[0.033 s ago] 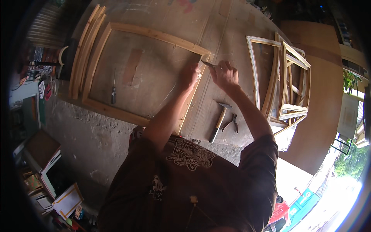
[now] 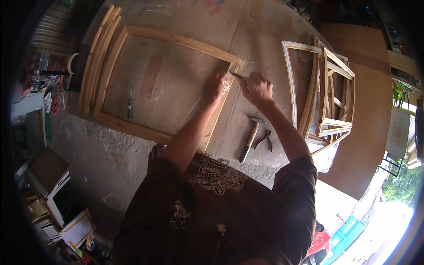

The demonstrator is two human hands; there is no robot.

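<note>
While the large rectangular pale-wood frame (image 2: 132, 79) is laid flat on the worn wooden workbench (image 2: 265, 26), its right rail is pinned by the left hand (image 2: 215, 88), fingers pressed flat on the wood rather than curled round anything. A thin metal blade-like tool (image 2: 237, 75) is clamped in the closed right hand (image 2: 257, 88), with the tip set at the frame's upper right corner. Looks like the frame is already joined on all four sides, so only corner fiddling seems left, though how much can't be told from here. A wooden-handled hammer (image 2: 251, 138) and a pair of dark pliers (image 2: 265, 140) are parked just beside the right forearm, untouched. A stack of smaller pale-wood frames (image 2: 327, 97) is piled at the right. A small dark-handled tool (image 2: 130, 108) is left inside the big frame. No real containers are seen on the bench.
</note>
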